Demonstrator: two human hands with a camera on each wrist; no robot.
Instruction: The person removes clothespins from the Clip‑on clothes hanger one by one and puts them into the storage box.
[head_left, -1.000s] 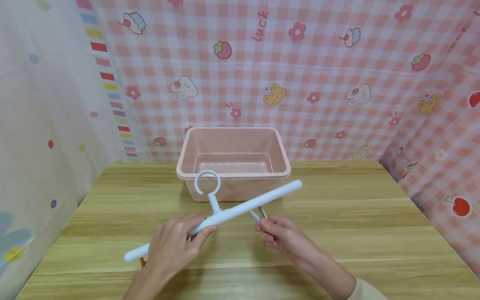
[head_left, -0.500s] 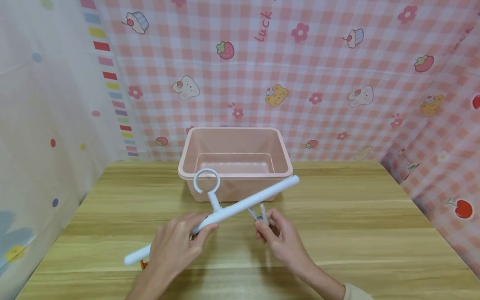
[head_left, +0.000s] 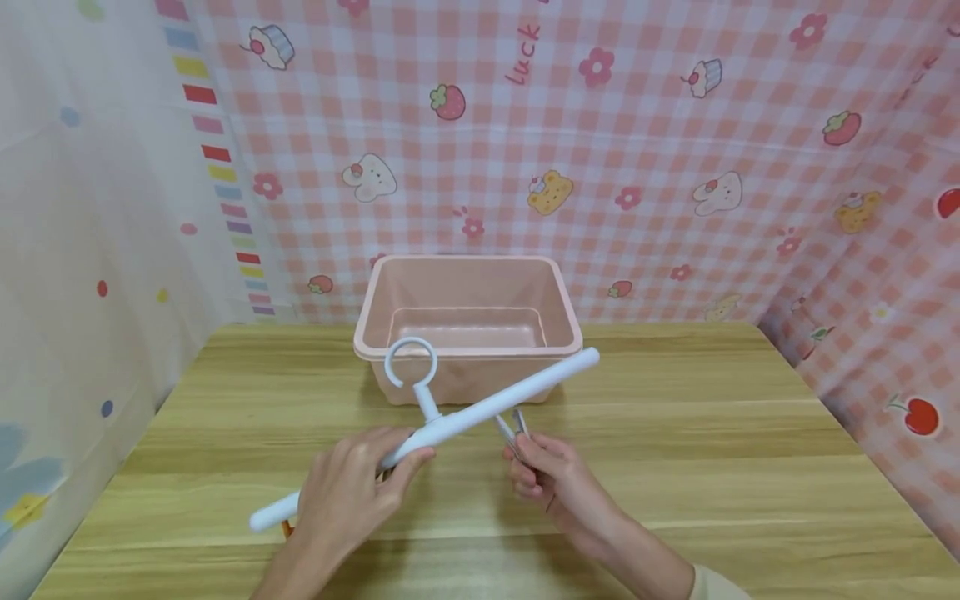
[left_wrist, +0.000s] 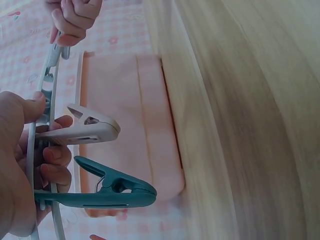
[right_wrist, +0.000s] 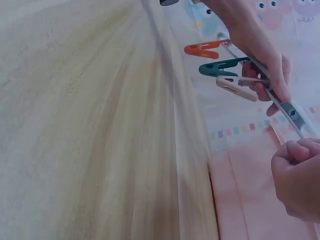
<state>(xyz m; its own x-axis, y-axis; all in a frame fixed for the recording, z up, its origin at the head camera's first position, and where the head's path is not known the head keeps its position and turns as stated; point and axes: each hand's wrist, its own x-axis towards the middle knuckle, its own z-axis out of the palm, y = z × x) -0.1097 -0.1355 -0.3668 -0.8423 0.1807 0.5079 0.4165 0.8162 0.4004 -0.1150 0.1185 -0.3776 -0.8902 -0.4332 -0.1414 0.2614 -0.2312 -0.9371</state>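
Observation:
In the head view my left hand [head_left: 348, 483] grips the bar of a pale blue clip hanger [head_left: 517, 393], which slants up to the right with its round hook on top. My right hand [head_left: 558, 475] pinches a light grey clothespin [head_left: 512, 432] just under the hanger's right half. From the bar near my left fingers stick out a beige clothespin [left_wrist: 92, 131] and a dark green clothespin [left_wrist: 110, 194], plain in the left wrist view. Farther along hangs an orange clothespin [right_wrist: 202, 49], seen in the right wrist view and mostly hidden in the head view.
Behind the hanger a pink plastic bin [head_left: 480, 377] stands at the back of the wooden table [head_left: 697, 467]. The hanger's hook overlaps the bin's front rim in the head view. A pink checked cloth [head_left: 645, 108] hangs behind the table.
Half a second ago my right hand was turned so the grey clothespin stood more upright; it has tilted back left since. My left hand and the hanger have hardly moved.

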